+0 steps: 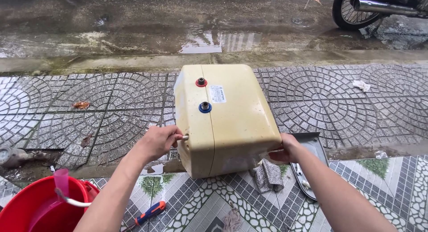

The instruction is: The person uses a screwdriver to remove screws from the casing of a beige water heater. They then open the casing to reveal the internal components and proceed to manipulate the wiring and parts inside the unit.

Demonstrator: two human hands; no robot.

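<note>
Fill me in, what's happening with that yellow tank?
A person steadies a yellowed, box-shaped water heater tank on wet patterned paving. The left hand has its grip closed on a small metal stub at the tank's side; the right hand holds the opposite lower edge. A grey rag lies beneath.

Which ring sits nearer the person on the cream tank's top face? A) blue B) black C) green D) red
A: on the cream tank, the blue-ringed port lies closer to the left hand and right hand than the red-ringed port.
</note>
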